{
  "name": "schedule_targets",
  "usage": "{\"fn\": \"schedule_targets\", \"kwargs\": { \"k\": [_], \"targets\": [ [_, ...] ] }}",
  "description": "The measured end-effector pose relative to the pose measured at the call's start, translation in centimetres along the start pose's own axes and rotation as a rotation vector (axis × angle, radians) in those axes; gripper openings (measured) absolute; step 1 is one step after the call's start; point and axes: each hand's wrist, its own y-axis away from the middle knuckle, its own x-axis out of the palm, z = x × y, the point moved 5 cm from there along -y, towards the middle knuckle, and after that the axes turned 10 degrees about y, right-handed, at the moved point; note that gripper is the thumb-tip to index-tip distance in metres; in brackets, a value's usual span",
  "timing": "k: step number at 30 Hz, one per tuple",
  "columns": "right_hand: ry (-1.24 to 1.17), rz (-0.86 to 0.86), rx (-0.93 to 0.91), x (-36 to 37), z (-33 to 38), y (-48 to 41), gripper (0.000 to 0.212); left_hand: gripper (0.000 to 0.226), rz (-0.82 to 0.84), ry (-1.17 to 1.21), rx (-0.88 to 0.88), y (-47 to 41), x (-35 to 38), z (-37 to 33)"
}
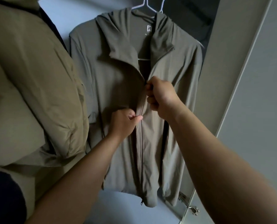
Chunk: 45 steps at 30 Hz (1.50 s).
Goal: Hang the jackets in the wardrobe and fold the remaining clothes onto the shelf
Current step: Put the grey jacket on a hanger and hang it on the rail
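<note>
At 12 o'clock the white hanger [145, 4] runs off the top edge, hook unseen. The olive jacket's [118, 75] neck label [148, 29] is too small to read. At 9 o'clock the tan jacket [29, 78] is cut by the left edge.

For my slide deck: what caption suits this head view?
Left hand and right hand pinch the zipper of an olive jacket on a white hanger.

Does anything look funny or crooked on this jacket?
Nothing torn or fallen. The jacket hangs on its hanger, but its top is unzipped and the collar flops open. The right hand pinches the zip.
</note>
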Motion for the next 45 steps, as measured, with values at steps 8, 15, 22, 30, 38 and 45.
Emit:
{"fn": "schedule_targets", "kwargs": {
  "k": [8, 15, 22, 30, 38, 45],
  "targets": [
    [-0.028, 0.026, -0.068, 0.1, 3.3, -0.9, 0.031, 0.041, -0.106, 0.101, 0.026, -3.8, -1.8, -3.0],
    [0.007, 0.031, -0.123, -0.1, 5.5, -1.0, 0.029, 0.032, -0.155, 0.217, 0.039, -6.1, -2.8, -6.1],
    [-0.027, 0.030, -0.182, -0.8, 8.6, -1.4, 0.033, 0.032, -0.103, 0.185, 0.012, -5.8, -3.0, -4.5],
    [0.047, -0.005, -0.269, -1.5, 9.2, -1.9, 0.029, 0.035, 0.001, 0.306, -0.024, -10.7, -6.5, -8.3],
    [0.221, -0.351, -0.245, -5.7, 11.0, -6.2, 0.042, 0.049, -0.277, 0.825, -0.448, -19.6, -11.6, -10.6],
    [0.218, -0.388, -0.212, -5.7, 14.8, -10.0, 0.047, 0.026, -0.295, 0.452, -0.342, -22.8, -13.5, -12.8]
  ]
}}
